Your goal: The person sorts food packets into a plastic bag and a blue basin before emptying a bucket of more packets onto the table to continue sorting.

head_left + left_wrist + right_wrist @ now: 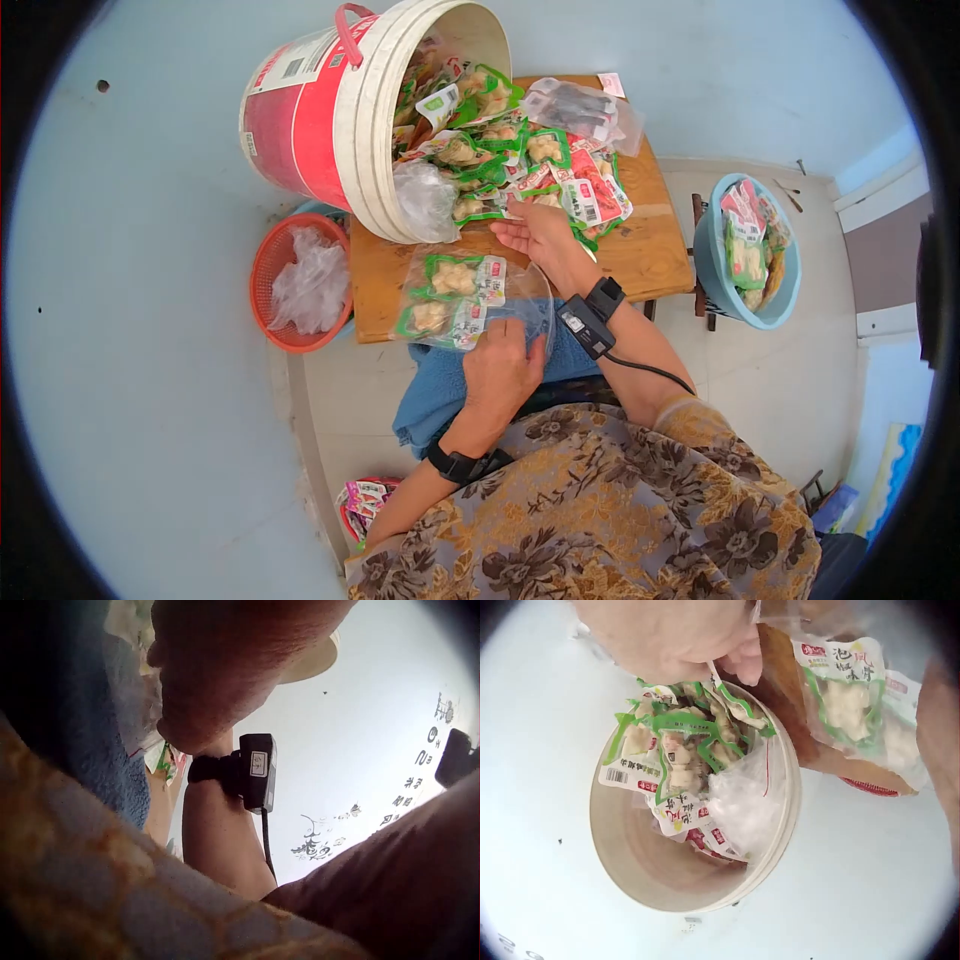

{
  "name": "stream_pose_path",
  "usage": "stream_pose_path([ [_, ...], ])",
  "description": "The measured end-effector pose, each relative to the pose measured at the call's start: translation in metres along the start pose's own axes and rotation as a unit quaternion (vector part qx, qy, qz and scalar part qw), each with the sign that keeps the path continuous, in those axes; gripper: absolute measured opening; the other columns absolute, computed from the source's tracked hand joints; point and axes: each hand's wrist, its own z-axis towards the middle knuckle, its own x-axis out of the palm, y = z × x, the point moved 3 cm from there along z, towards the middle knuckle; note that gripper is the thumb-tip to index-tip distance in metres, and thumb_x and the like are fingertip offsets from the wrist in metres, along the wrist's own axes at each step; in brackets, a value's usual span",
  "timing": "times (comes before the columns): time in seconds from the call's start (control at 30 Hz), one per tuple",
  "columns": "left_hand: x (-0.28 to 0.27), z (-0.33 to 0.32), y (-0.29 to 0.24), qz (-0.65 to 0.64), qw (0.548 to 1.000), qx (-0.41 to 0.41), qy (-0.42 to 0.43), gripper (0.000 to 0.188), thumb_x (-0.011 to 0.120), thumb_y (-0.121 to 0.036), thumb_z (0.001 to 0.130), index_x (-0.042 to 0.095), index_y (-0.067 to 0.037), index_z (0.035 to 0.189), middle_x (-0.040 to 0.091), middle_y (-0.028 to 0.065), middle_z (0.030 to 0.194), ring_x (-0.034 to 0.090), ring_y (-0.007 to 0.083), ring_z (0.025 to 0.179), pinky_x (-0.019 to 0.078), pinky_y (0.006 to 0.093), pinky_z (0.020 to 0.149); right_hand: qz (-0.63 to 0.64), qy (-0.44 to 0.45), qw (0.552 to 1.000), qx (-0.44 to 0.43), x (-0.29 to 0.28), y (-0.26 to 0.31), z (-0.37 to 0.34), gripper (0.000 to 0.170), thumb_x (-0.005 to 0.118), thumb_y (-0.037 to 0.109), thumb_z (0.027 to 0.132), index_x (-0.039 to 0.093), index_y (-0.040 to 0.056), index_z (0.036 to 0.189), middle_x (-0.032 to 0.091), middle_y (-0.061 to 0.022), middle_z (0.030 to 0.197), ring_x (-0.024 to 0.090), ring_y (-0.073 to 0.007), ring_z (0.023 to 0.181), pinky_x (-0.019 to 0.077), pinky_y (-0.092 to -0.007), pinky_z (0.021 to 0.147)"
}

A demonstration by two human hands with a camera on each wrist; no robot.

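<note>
At the table's front edge, my left hand [497, 370] grips the edge of a clear plastic bag [535, 300]. Two green-and-white snack packets [452, 277] with pale, knobbly food lie inside the bag, one above the other. Farther forward, my right hand [540, 238] is at the near side of a packet heap [545, 150]. In the right wrist view its fingers pinch the corner of one snack packet [742, 709]. The heap spills from a tipped white-and-red bucket [375, 130]. Most of the left fingers are hidden in the left wrist view.
A crumpled clear bag [425, 200] sits at the bucket's mouth. An orange basket [290, 330] with clear plastic stands left of the wooden table [640, 260]; a blue basin [775, 310] of packets is on the right. A blue towel [430, 385] hangs below the front edge.
</note>
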Motion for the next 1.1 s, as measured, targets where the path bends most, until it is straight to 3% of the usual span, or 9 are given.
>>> stream_pose_path([
  [0.2,0.005,0.001,0.000,-0.001,1.000,0.013,0.001,0.012,0.064,-0.011,0.080,0.055,-0.004,0.080,0.059,0.0148,0.077,0.062,0.0362,0.069,0.0495,0.0455,0.056,0.068,0.060,0.995,-0.046,-0.008,0.002,-0.016,0.016,0.059,-0.007,0.081,0.051,-0.0018,0.094,0.058,-0.0129,0.092,0.065,-0.0283,0.085,0.0607,-0.0420,0.076],
  [0.53,0.004,0.001,0.006,-0.036,0.999,-0.005,-0.021,0.009,0.064,-0.010,0.081,0.057,-0.005,0.081,0.062,0.0143,0.077,0.062,0.0366,0.069,0.0499,0.0444,0.058,0.089,0.058,0.988,-0.109,-0.048,0.004,-0.039,0.013,0.056,-0.002,0.075,0.056,0.0015,0.088,0.059,-0.0097,0.091,0.063,-0.0253,0.089,0.0552,-0.0495,0.082],
  [0.6,0.004,0.001,0.006,-0.042,0.999,-0.006,-0.024,0.010,0.065,-0.010,0.081,0.057,-0.005,0.080,0.062,0.0140,0.076,0.062,0.0363,0.069,0.0497,0.0442,0.058,0.095,0.069,0.987,-0.106,-0.056,0.010,-0.053,0.023,0.053,-0.006,0.075,0.058,-0.0034,0.097,0.063,-0.0137,0.104,0.063,-0.0280,0.101,0.0549,-0.0464,0.089],
  [0.7,0.002,0.001,0.004,-0.049,0.998,-0.003,-0.033,0.013,0.066,-0.011,0.081,0.056,-0.004,0.077,0.061,0.0138,0.073,0.061,0.0356,0.066,0.0491,0.0432,0.057,0.130,0.131,0.972,-0.146,-0.066,0.023,-0.077,0.032,0.052,-0.007,0.075,0.056,-0.0053,0.107,0.063,-0.0165,0.113,0.062,-0.0301,0.107,0.0526,-0.0476,0.094],
  [0.8,0.001,0.002,0.004,-0.059,0.997,-0.009,-0.045,0.016,0.067,-0.011,0.081,0.055,-0.004,0.074,0.060,0.0140,0.071,0.061,0.0350,0.064,0.0481,0.0419,0.055,0.151,0.122,0.970,-0.148,-0.085,0.032,-0.100,0.037,0.052,-0.008,0.075,0.053,-0.0064,0.113,0.062,-0.0179,0.116,0.061,-0.0315,0.109,0.0503,-0.0481,0.099],
  [0.97,-0.003,0.003,0.005,-0.083,0.993,0.007,-0.080,0.018,0.066,-0.009,0.082,0.053,-0.003,0.071,0.056,0.0139,0.066,0.057,0.0339,0.059,0.0456,0.0407,0.052,0.089,0.083,0.985,-0.123,-0.114,0.023,-0.142,0.038,0.048,-0.012,0.077,0.048,-0.0083,0.114,0.060,-0.0212,0.115,0.063,-0.0309,0.105,0.0535,-0.0441,0.093],
  [1.1,-0.003,0.004,0.005,-0.097,0.990,0.003,-0.099,0.021,0.064,-0.008,0.084,0.050,-0.003,0.070,0.054,0.0135,0.065,0.056,0.0336,0.058,0.0440,0.0406,0.050,0.037,0.041,0.993,-0.109,-0.109,0.000,-0.178,0.037,0.048,-0.015,0.079,0.049,-0.0070,0.115,0.061,-0.0182,0.113,0.066,-0.0272,0.097,0.0567,-0.0380,0.085],
])
